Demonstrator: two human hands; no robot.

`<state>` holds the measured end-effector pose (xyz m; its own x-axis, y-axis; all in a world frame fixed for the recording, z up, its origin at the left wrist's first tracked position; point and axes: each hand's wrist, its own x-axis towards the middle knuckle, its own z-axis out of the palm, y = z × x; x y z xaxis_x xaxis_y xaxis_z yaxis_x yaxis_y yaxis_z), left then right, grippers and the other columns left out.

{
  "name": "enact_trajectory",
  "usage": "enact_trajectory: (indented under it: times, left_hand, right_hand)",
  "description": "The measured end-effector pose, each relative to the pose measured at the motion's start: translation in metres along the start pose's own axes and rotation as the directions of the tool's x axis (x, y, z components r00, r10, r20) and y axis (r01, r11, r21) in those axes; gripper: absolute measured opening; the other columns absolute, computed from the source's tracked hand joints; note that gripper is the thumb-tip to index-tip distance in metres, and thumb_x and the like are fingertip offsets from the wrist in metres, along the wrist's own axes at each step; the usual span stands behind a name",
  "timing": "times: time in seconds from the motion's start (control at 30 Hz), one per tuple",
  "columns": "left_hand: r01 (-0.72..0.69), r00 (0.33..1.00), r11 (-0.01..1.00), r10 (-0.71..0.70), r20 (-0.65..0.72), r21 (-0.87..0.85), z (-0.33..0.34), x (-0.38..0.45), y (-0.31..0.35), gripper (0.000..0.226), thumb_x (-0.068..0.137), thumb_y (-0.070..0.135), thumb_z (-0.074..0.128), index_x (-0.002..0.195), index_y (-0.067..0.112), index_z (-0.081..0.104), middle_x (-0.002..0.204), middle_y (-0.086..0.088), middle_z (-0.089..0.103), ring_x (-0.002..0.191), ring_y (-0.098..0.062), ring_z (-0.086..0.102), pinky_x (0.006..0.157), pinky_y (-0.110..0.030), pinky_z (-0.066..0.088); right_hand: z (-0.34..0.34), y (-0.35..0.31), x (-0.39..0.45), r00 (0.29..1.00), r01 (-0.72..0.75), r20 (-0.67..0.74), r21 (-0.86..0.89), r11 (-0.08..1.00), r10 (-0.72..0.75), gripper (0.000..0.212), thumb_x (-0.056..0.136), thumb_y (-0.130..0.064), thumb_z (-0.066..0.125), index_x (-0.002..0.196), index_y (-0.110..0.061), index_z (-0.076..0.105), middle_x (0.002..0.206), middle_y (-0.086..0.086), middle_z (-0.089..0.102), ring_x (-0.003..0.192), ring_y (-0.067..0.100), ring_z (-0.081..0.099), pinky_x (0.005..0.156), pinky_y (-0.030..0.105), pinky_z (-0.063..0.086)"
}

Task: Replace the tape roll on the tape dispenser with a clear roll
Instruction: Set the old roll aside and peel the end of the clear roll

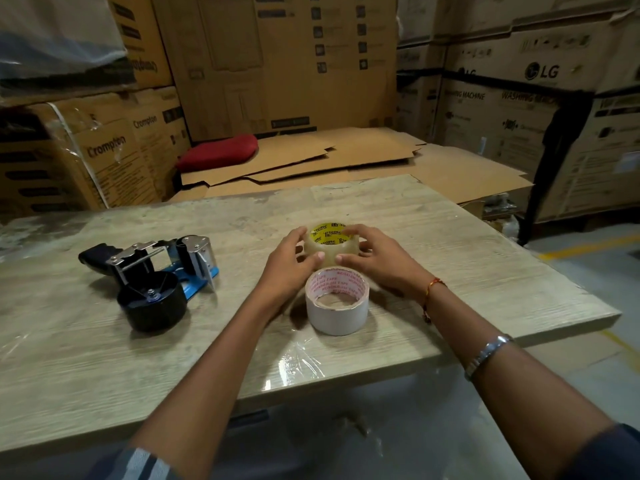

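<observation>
A clear tape roll (329, 245) with a yellow printed core stands at the middle of the wooden table (104, 358). My left hand (289, 259) grips its left side and my right hand (374, 256) grips its right side. Just in front of it lies a white tape roll (337, 301) with a red-printed core, flat on the table and touched by neither hand. The tape dispenser (156, 268) lies on its side at the left, black handle to the far left, its black spool hub bare and facing up.
Flattened cardboard sheets (346, 161) and a red cushion (218, 152) lie beyond the table. Stacked cartons (519, 98) wall the back and both sides. The table's near right edge (381, 375) carries loose plastic film.
</observation>
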<state>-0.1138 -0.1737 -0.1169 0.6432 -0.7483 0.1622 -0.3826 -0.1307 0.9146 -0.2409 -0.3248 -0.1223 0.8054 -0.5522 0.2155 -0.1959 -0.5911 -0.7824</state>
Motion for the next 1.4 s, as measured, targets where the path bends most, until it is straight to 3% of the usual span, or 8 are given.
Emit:
enact_trajectory:
  times: [0.1, 0.23, 0.4, 0.53, 0.97, 1.17, 1.3, 1.4]
  left_hand:
    - [0.001, 1.000, 1.000, -0.001, 0.000, -0.011, 0.000, 0.006, -0.005, 0.064, 0.090, 0.017, 0.071, 0.147, 0.027, 0.043, 0.145, -0.006, 0.052, 0.122, -0.022, 0.058, 0.100, -0.048, 0.053]
    - [-0.041, 0.999, 0.997, 0.040, -0.019, -0.072, -0.006, -0.001, 0.000, 0.068, 0.088, 0.025, 0.074, 0.147, 0.028, 0.040, 0.145, -0.001, 0.050, 0.127, -0.017, 0.052, 0.099, -0.044, 0.054]
    - [-0.157, 0.988, 0.986, 0.156, -0.023, -0.052, -0.035, -0.018, 0.023, 0.078, 0.080, 0.049, 0.075, 0.147, 0.033, 0.038, 0.145, 0.001, 0.047, 0.130, -0.015, 0.048, 0.103, -0.036, 0.047]
    - [-0.187, 0.982, 0.973, 0.187, -0.010, -0.137, -0.064, -0.047, 0.038, 0.074, 0.078, 0.053, 0.076, 0.143, 0.033, 0.047, 0.133, 0.000, 0.057, 0.113, -0.007, 0.062, 0.093, -0.026, 0.053]
    - [-0.092, 0.985, 0.980, 0.064, -0.162, -0.174, -0.122, -0.142, 0.007, 0.074, 0.063, 0.073, 0.074, 0.127, 0.039, 0.059, 0.123, -0.002, 0.065, 0.112, -0.018, 0.065, 0.097, -0.045, 0.055]
    - [0.019, 0.994, 0.981, -0.040, -0.106, -0.194, -0.129, -0.160, -0.015, 0.061, 0.065, 0.057, 0.064, 0.119, 0.031, 0.062, 0.117, -0.009, 0.066, 0.103, -0.024, 0.067, 0.086, -0.040, 0.057]
    - [-0.002, 0.993, 0.973, -0.026, -0.118, -0.233, -0.132, -0.163, -0.024, 0.029, 0.077, 0.037, 0.060, 0.103, 0.028, 0.068, 0.097, -0.004, 0.066, 0.086, -0.028, 0.064, 0.072, -0.046, 0.055]
    - [-0.016, 0.991, 0.972, -0.016, -0.134, -0.233, -0.132, -0.160, -0.025, 0.024, 0.080, 0.030, 0.056, 0.099, 0.025, 0.070, 0.092, -0.005, 0.063, 0.082, -0.028, 0.061, 0.067, -0.043, 0.053]
  right_hand:
    - [0.002, 0.003, 0.004, 1.000, 0.022, -0.022, 0.009, 1.000, -0.022, 0.041, 0.082, -0.033, 0.081, 0.117, -0.021, 0.064, 0.126, 0.006, 0.060, 0.111, 0.023, 0.065, 0.093, 0.042, 0.059]
    - [-0.005, -0.007, -0.001, 0.997, 0.059, -0.046, 0.123, 0.991, -0.054, 0.032, 0.079, -0.032, 0.083, 0.105, -0.025, 0.066, 0.126, 0.006, 0.058, 0.118, 0.025, 0.062, 0.090, 0.047, 0.060]
    - [-0.023, -0.056, -0.022, 0.991, 0.131, -0.010, 0.214, 0.968, -0.132, 0.042, 0.079, -0.043, 0.078, 0.113, -0.022, 0.065, 0.123, 0.007, 0.063, 0.106, 0.019, 0.071, 0.086, 0.035, 0.062]
    - [-0.026, -0.097, -0.045, 0.983, 0.143, 0.078, 0.229, 0.963, -0.165, 0.034, 0.089, -0.035, 0.071, 0.121, -0.026, 0.065, 0.115, 0.003, 0.062, 0.103, 0.017, 0.069, 0.088, 0.034, 0.061]
    - [0.048, -0.150, -0.102, 0.976, 0.068, 0.179, 0.293, 0.954, -0.124, 0.029, 0.098, -0.027, 0.060, 0.126, -0.034, 0.060, 0.114, 0.004, 0.069, 0.108, 0.018, 0.067, 0.092, 0.033, 0.059]
    - [0.087, -0.152, -0.110, 0.985, 0.147, 0.091, 0.034, 0.989, -0.150, 0.022, 0.084, -0.044, 0.059, 0.105, -0.039, 0.062, 0.106, -0.001, 0.070, 0.086, 0.013, 0.072, 0.081, 0.046, 0.061]
    - [0.091, -0.150, -0.107, 0.987, 0.105, 0.114, 0.088, 0.991, -0.114, 0.034, 0.074, -0.051, 0.054, 0.105, -0.043, 0.064, 0.110, 0.001, 0.071, 0.093, 0.018, 0.071, 0.081, 0.049, 0.062]
    - [0.091, -0.147, -0.106, 0.993, 0.047, 0.099, 0.179, 0.983, -0.065, 0.031, 0.080, -0.037, 0.057, 0.108, -0.040, 0.068, 0.106, 0.001, 0.072, 0.089, 0.021, 0.073, 0.080, 0.050, 0.062]
